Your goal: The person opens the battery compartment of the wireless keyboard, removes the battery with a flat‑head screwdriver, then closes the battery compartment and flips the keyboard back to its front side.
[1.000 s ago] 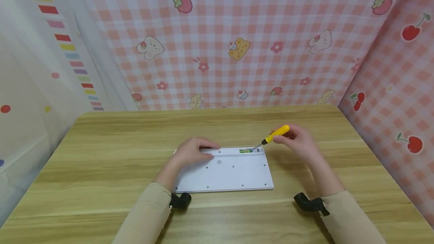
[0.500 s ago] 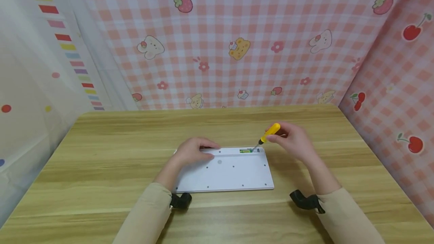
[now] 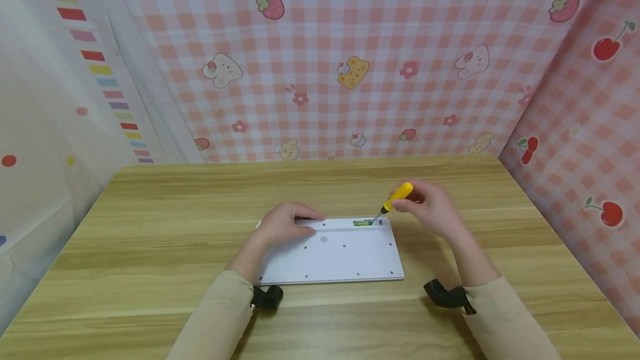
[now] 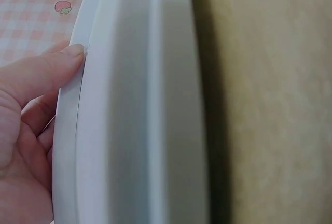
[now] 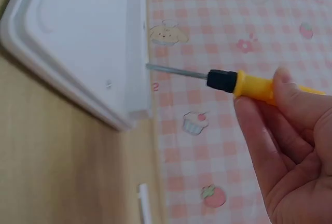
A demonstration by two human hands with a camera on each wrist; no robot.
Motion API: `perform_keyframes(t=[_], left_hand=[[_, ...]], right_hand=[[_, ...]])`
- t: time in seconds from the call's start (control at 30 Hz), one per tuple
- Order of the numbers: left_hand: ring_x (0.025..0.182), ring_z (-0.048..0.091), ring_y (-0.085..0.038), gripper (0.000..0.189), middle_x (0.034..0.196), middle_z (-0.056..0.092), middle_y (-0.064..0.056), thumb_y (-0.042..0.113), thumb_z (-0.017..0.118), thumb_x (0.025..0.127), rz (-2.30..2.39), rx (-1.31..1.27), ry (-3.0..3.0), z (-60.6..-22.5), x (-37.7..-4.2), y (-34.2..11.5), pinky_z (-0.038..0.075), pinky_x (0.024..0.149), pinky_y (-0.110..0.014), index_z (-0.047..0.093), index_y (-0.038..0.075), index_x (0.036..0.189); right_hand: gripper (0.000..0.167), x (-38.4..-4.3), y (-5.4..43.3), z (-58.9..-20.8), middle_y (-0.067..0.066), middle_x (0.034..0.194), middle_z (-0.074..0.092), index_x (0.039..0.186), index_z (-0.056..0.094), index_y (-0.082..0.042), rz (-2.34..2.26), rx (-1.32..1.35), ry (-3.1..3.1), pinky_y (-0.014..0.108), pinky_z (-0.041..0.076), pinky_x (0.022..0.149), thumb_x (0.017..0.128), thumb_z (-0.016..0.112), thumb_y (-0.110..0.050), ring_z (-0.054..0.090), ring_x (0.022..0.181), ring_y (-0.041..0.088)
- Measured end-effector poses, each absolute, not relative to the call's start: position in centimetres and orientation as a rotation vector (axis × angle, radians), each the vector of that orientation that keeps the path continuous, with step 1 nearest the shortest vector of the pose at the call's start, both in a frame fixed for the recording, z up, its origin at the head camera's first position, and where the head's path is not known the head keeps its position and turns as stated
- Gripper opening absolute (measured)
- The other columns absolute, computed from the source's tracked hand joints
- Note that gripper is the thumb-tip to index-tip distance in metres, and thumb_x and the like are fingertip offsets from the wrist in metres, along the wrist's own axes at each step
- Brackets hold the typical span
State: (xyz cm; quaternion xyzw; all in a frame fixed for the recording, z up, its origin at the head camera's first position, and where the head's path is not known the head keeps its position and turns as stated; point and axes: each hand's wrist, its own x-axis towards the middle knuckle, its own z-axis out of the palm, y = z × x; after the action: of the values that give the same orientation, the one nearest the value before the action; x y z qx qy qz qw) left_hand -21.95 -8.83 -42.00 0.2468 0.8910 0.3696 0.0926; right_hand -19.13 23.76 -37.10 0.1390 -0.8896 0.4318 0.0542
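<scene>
A white keyboard (image 3: 350,260) lies face down on the wooden table, its raised back ridge on the far side. My left hand (image 3: 284,223) grips that ridge near its left part; the left wrist view shows the thumb (image 4: 65,60) on top and the fingers over the far side. A green battery (image 3: 362,223) shows in the compartment at the ridge's right end. My right hand (image 3: 434,207) pinches a yellow-handled screwdriver (image 3: 401,194) with a black collar. Its metal shaft slants down to the left, the tip at the right end of the battery.
In the right wrist view a small white strip (image 5: 144,203) lies on the table beyond the keyboard's corner. The wooden table (image 3: 165,199) meets a pink checked cloth (image 3: 320,104) at the back. Cloth also hangs at both sides.
My right hand has moved left and the screwdriver has tilted steeper, its tip staying by the battery. In the last half second little has changed. The left hand and keyboard have stayed put.
</scene>
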Motion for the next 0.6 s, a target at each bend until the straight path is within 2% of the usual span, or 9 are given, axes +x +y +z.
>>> perform_keyframes(t=[0.2,0.4,0.6], left_hand=[[0.11,0.063,-0.021,0.03,0.116,0.07,0.0,0.011,0.079,0.085,1.101,0.745,2.649,-42.0,-21.9,-8.8,0.047,0.099,-0.041,0.076,0.018,0.114],[0.11,0.063,-0.021,0.03,0.115,0.071,-0.001,0.01,0.079,0.085,1.111,0.724,2.646,-41.8,-21.8,-8.7,0.047,0.099,-0.04,0.076,0.017,0.113],[0.109,0.063,-0.021,0.03,0.115,0.071,0.0,0.009,0.078,0.085,1.105,0.705,2.657,-41.8,-21.7,-8.7,0.047,0.099,-0.041,0.077,0.018,0.113]], right_hand=[[0.027,-19.3,24.8,-38.3,0.024,0.112,0.065,0.114,0.062,0.009,1.667,0.289,-2.615,0.029,0.058,0.078,0.093,0.069,-0.006,0.069,0.093,0.025],[0.032,-19.2,25.5,-39.3,0.028,0.12,0.061,0.121,0.056,0.01,1.85,0.18,-2.545,0.034,0.056,0.084,0.096,0.064,-0.009,0.069,0.093,0.017],[0.034,-19.3,25.8,-40.2,0.031,0.123,0.058,0.123,0.052,0.014,1.957,0.165,-2.453,0.029,0.056,0.083,0.099,0.06,-0.009,0.069,0.094,0.012]])
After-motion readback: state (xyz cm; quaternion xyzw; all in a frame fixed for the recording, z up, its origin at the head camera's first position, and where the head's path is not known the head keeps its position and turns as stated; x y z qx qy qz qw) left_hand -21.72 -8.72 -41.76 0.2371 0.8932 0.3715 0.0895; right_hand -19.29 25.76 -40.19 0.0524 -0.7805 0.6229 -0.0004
